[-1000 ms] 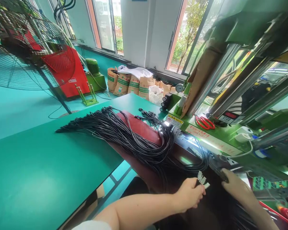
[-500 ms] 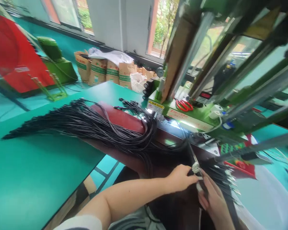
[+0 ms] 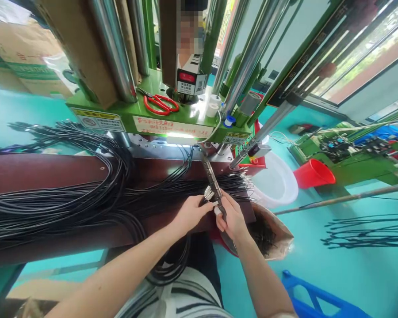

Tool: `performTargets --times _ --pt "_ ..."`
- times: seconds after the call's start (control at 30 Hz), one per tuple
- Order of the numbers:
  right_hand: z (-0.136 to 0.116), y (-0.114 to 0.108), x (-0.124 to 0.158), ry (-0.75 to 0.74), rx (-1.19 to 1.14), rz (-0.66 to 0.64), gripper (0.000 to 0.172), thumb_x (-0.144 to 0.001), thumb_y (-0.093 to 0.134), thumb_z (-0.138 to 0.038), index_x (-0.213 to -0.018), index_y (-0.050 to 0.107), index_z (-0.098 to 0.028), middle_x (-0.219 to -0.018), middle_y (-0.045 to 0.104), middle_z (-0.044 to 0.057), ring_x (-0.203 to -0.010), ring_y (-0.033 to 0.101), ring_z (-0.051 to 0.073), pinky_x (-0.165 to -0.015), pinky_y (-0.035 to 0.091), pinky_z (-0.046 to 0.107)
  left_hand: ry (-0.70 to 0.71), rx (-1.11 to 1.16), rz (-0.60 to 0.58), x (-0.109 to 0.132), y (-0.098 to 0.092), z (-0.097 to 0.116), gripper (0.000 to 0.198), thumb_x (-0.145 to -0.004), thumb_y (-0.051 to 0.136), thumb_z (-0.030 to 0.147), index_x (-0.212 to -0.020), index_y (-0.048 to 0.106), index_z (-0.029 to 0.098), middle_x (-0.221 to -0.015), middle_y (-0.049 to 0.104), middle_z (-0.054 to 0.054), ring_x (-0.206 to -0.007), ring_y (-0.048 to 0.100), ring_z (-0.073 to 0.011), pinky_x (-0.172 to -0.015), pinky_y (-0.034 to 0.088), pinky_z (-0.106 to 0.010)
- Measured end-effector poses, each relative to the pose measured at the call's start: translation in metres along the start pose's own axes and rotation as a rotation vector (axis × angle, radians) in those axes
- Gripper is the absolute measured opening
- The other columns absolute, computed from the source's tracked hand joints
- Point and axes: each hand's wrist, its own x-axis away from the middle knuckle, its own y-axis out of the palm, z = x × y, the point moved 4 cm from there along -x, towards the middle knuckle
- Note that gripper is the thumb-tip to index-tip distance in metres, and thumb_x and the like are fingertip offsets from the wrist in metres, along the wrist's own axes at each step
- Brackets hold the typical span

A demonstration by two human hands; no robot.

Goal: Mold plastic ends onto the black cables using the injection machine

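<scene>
My left hand (image 3: 189,213) pinches the small metal ends of a few black wires (image 3: 208,193) from the big bundle of black wires (image 3: 69,203) that lies across a dark brown board (image 3: 46,170). My right hand (image 3: 231,217) is closed round a long dark metal strip tool (image 3: 212,179) that points up toward the green machine (image 3: 159,121). The two hands touch at the wire ends, just in front of the board's near edge.
Red scissors (image 3: 161,104) lie on the green machine's deck among steel columns. A white basin (image 3: 278,183) and a red bucket (image 3: 313,173) stand on the teal floor at right, with loose wires (image 3: 368,232) beyond. A brown paper bag (image 3: 272,234) sits under my right hand.
My view has swung right, from the green table and fan to the machine front. My hands have come together; the right now grips the metal strip at the wire ends.
</scene>
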Motion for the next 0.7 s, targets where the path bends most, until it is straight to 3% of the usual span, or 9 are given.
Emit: performTargets --times 0.23,0.4,0.53,0.6,0.7 --pt "0.005 -0.001 0.0 -0.11 0.137 -0.009 0.061 -0.082 0.052 -0.044 -0.134 0.038 -0.016 -0.038 0.041 -0.011 -0.025 0.028 0.004 -0.026 0.03 0.016 0.017 -0.061 0.015 0.0 0.0 0.0 0.022 -0.068 0.058 0.035 -0.058 0.05 0.016 -0.042 0.034 0.008 -0.04 0.026 -0.0053 -0.04 0.019 -0.019" --pt "0.006 0.001 0.003 -0.13 0.186 -0.005 0.055 -0.083 0.053 -0.042 -0.132 0.042 -0.019 -0.043 0.042 -0.009 -0.028 0.028 0.002 -0.026 0.025 0.014 0.069 -0.109 0.027 0.002 -0.004 0.001 0.025 -0.073 0.053 0.037 -0.061 0.049 0.015 -0.047 0.04 0.006 -0.042 0.03 -0.0054 -0.039 0.022 -0.018" --pt "0.008 -0.003 0.002 -0.118 0.053 -0.013 0.054 -0.083 0.053 -0.042 -0.131 0.042 -0.019 -0.042 0.043 -0.009 -0.027 0.028 0.003 -0.026 0.025 0.015 0.126 0.002 0.209 0.003 -0.018 0.005 0.027 -0.081 0.043 0.041 -0.086 0.051 0.017 -0.05 0.036 0.008 -0.041 0.031 -0.0056 -0.039 0.024 -0.017" --pt "0.009 -0.007 0.002 -0.108 0.001 0.003 0.058 -0.082 0.054 -0.043 -0.133 0.039 -0.021 -0.041 0.042 -0.01 -0.026 0.027 0.003 -0.026 0.026 0.015 0.099 0.059 0.259 0.004 -0.021 0.005 0.024 -0.08 0.045 0.041 -0.089 0.047 0.019 -0.05 0.034 0.01 -0.039 0.028 -0.0045 -0.038 0.022 -0.016" --pt "0.011 -0.009 0.001 -0.096 -0.023 0.0 0.063 -0.08 0.055 -0.044 -0.135 0.035 -0.021 -0.038 0.041 -0.011 -0.025 0.027 0.003 -0.025 0.025 0.015 0.018 0.049 0.092 0.005 -0.011 0.004 0.022 -0.074 0.053 0.038 -0.075 0.045 0.019 -0.047 0.035 0.01 -0.037 0.025 -0.0032 -0.037 0.019 -0.016"
